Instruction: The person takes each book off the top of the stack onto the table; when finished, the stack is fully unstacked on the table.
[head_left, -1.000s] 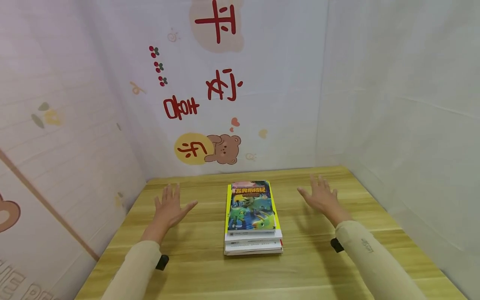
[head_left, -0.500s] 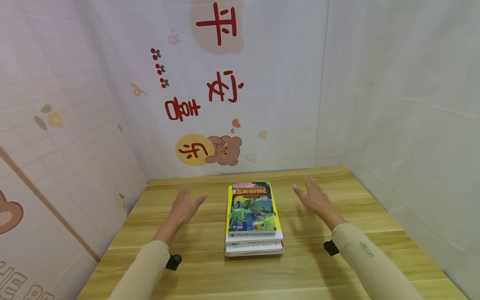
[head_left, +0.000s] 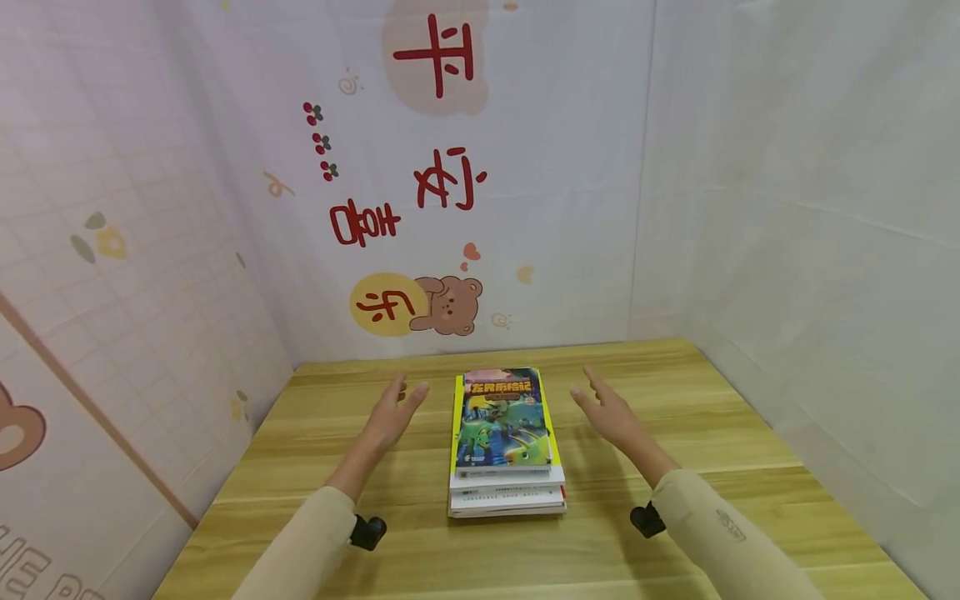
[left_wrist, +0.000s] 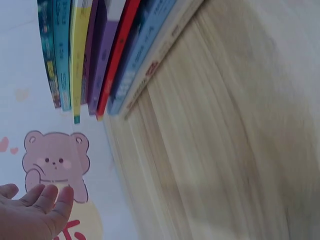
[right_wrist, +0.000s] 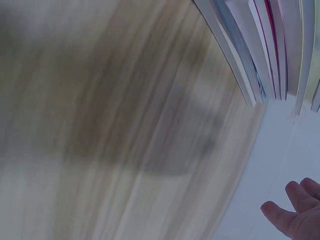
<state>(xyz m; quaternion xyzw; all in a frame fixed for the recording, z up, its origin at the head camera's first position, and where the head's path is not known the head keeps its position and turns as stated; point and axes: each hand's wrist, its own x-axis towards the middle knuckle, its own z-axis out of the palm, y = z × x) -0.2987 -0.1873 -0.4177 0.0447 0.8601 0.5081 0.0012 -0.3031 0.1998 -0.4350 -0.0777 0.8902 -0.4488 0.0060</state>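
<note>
A stack of several books [head_left: 506, 492] lies flat on the wooden table, topped by a blue-green book [head_left: 504, 421] with a colourful cartoon cover. My left hand [head_left: 392, 414] hovers to the left of the stack, fingers relaxed and thumb raised, holding nothing. On the other side my right hand [head_left: 609, 415] hangs over the table, palm turned toward the books, also holding nothing. Coloured spines [left_wrist: 107, 60] of the stack show in the left wrist view, above the left hand's fingertips [left_wrist: 62, 197]. The right wrist view shows page edges [right_wrist: 260, 50], apart from the right hand [right_wrist: 300, 215].
The wood-grain table [head_left: 510, 558] extends around the stack. A white printed curtain [head_left: 562, 208] with a bear and red characters hangs behind its back edge, and pale sheets [head_left: 810, 250] close off both sides. Each wrist wears a small black camera [head_left: 367, 532].
Both hands have moved inward toward the stack, the left to the right and the right to the left. Their spread fingers have drawn closer together. The books have stayed put.
</note>
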